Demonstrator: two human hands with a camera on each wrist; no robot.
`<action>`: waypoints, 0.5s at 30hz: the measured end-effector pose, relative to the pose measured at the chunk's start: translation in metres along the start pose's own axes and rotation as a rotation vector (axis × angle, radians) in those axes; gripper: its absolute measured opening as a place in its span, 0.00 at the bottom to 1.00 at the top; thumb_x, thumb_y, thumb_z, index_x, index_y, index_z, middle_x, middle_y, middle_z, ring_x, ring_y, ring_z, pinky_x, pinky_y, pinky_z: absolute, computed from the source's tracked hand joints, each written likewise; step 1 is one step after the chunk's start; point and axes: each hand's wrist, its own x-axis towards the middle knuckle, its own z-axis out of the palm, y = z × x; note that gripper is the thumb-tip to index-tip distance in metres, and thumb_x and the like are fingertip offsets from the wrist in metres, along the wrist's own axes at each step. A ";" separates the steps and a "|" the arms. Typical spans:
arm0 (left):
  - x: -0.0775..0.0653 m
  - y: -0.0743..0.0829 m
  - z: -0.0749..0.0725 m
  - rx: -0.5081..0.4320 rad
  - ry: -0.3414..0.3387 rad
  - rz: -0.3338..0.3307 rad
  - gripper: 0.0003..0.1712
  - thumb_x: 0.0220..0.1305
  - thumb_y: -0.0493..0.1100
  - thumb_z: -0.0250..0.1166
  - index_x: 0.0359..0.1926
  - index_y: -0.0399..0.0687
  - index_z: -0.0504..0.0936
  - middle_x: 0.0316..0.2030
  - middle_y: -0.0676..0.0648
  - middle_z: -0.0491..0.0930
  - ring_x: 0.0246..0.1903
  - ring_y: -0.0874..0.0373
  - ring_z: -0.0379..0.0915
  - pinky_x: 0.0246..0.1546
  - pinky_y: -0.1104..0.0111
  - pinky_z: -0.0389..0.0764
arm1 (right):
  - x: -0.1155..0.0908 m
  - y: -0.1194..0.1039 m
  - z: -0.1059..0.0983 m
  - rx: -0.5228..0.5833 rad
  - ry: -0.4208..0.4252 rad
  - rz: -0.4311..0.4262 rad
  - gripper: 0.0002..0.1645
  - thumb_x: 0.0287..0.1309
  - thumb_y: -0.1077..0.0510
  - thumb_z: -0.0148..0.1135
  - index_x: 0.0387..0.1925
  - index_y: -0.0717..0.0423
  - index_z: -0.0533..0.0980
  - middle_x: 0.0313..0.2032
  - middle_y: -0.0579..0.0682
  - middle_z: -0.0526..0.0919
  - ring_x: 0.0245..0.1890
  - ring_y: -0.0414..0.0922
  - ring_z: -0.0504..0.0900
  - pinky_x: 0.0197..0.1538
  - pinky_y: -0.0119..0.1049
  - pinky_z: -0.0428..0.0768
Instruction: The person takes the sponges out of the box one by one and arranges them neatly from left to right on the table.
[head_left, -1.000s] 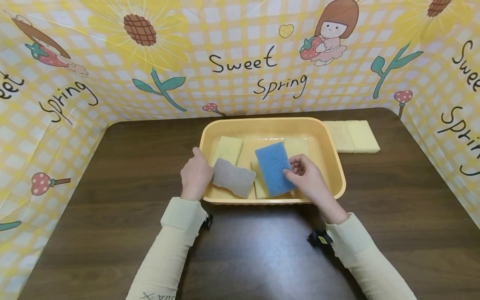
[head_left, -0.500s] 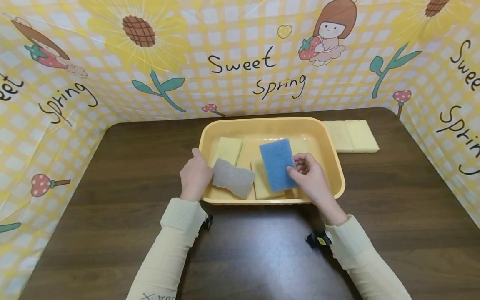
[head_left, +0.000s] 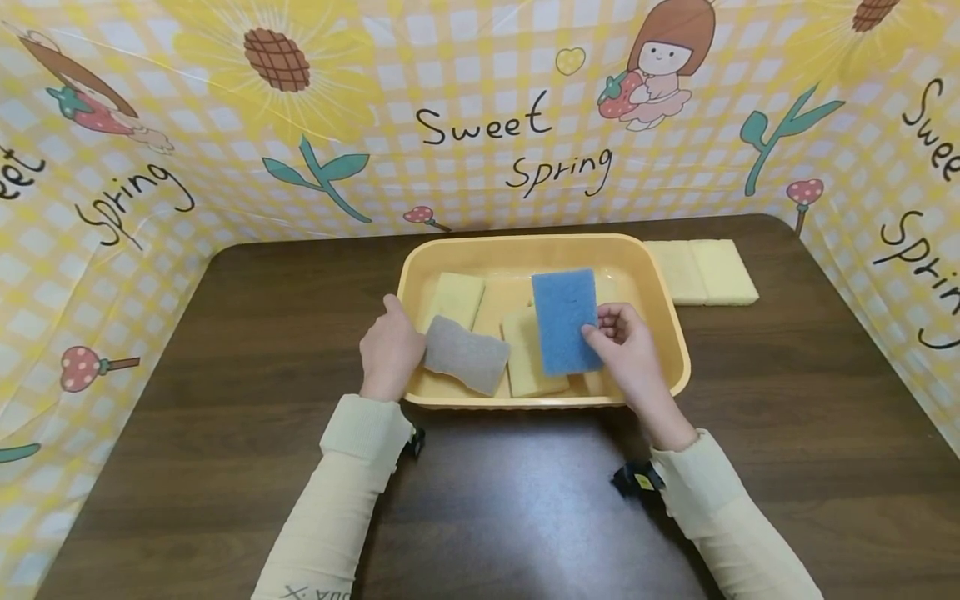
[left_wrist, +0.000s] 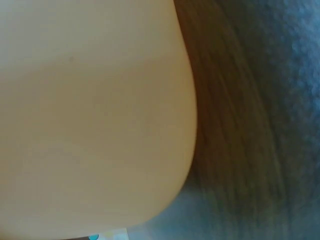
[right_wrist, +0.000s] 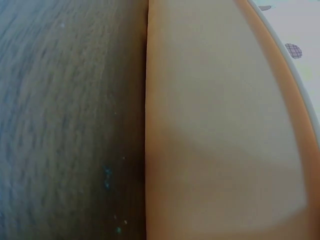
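My right hand pinches a flat blue sponge by its right edge, thumb on the near face. The sponge is tilted up inside a yellow plastic basin. My left hand grips the basin's left rim, its far fingers hidden. Below the blue sponge lies a pale yellow sponge, partly covered by it. A wavy grey sponge rests at the basin's front left, overlapping another yellow sponge. Both wrist views are filled mostly by the basin's outer wall, also seen as the wall at right.
Two pale yellow sponges lie side by side on the dark wooden table, beyond the basin's right end. A yellow checked cloth with printed flowers and lettering stands around the back and sides.
My right hand has lifted the blue sponge up and to the right, turning it more upright and uncovering more of the yellow sponge below. My left hand stays at the rim.
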 end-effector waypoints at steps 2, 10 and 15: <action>0.000 0.000 0.000 0.000 0.002 0.003 0.26 0.59 0.38 0.55 0.56 0.34 0.59 0.35 0.32 0.80 0.31 0.42 0.78 0.32 0.51 0.77 | 0.000 0.000 0.000 0.019 0.019 0.008 0.13 0.58 0.68 0.57 0.45 0.66 0.68 0.32 0.40 0.69 0.33 0.33 0.68 0.39 0.22 0.69; 0.001 0.000 0.000 -0.001 0.000 0.006 0.26 0.58 0.38 0.55 0.56 0.35 0.59 0.34 0.33 0.79 0.30 0.42 0.78 0.31 0.52 0.76 | -0.001 -0.006 -0.004 0.014 0.027 0.035 0.13 0.60 0.66 0.56 0.46 0.66 0.68 0.32 0.38 0.70 0.34 0.31 0.70 0.41 0.22 0.69; 0.000 -0.001 0.000 -0.007 0.005 0.012 0.26 0.58 0.38 0.56 0.56 0.34 0.59 0.34 0.33 0.79 0.30 0.41 0.78 0.32 0.51 0.77 | -0.001 -0.009 -0.010 -0.011 0.022 0.062 0.15 0.61 0.65 0.56 0.48 0.65 0.68 0.32 0.37 0.70 0.35 0.31 0.70 0.42 0.21 0.69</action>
